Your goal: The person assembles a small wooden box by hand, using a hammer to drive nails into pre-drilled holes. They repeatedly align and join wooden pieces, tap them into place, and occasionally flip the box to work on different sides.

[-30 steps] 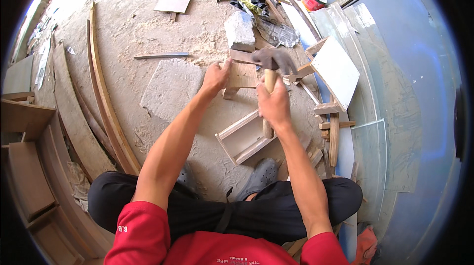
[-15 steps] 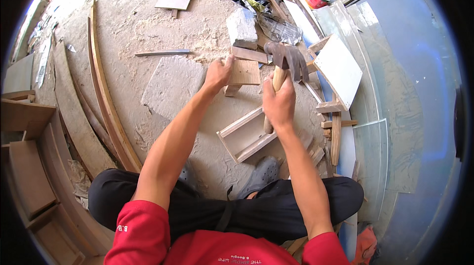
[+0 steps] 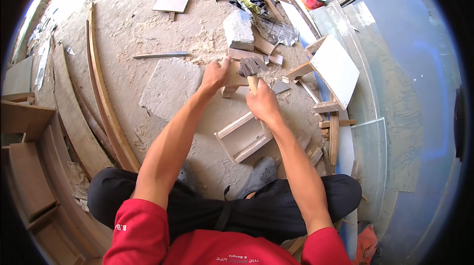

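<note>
My right hand (image 3: 263,101) is wrapped round the wooden handle of a hammer (image 3: 250,66). Its dark metal head is low over the right part of a small wooden piece (image 3: 237,74); whether they touch I cannot tell. At that piece's left edge, my left hand (image 3: 216,74) is closed on the wood, thumb and fingers near its far corner. A narrow strip of wood (image 3: 245,54) lies along the far side of the piece, and a short block (image 3: 228,91) shows beneath it. Closer to my feet sits a shallow wooden drawer-like frame (image 3: 243,137), partly hidden by my right forearm.
A flat stone slab (image 3: 171,87) lies left of my hands, with a metal bar (image 3: 160,54) beyond it. A pale block (image 3: 238,30) stands ahead. Long boards (image 3: 101,87) run along the left. On the right are a white-panelled wooden piece (image 3: 336,72) and glass sheets (image 3: 370,161).
My right hand has swung the hammer left, bringing its head from beside the wooden piece to over it. My left hand keeps its hold at the left edge.
</note>
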A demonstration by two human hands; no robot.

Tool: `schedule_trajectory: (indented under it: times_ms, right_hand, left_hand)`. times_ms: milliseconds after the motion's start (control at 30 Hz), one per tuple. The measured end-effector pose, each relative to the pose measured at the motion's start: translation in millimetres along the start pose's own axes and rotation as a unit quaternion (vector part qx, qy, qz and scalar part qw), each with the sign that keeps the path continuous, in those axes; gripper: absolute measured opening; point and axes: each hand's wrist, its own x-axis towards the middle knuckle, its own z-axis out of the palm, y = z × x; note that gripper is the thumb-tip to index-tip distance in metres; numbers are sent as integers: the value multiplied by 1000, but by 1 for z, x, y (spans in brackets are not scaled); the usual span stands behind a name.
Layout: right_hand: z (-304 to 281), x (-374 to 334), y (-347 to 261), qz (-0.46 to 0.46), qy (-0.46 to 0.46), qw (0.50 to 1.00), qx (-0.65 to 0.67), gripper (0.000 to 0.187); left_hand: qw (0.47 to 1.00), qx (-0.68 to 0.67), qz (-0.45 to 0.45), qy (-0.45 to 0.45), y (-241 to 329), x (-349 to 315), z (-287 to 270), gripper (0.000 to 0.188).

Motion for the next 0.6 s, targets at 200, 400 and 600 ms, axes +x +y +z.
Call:
schedule_trajectory:
  times_ms: [200,400,600]
  right_hand:
    - [-8,0,-22,-119,137,983,18,21]
    - [-23,15,-16,63,-75,995,33,33]
    - [2,9,11,-152,74,982,-86,16]
  left_hand:
    - [1000,1,14,15,0,-5,-13,74]
    - [1000,-16,22,11,3,-9,-10,74]
    - [1000,-3,16,14,5,-2,-3,71]
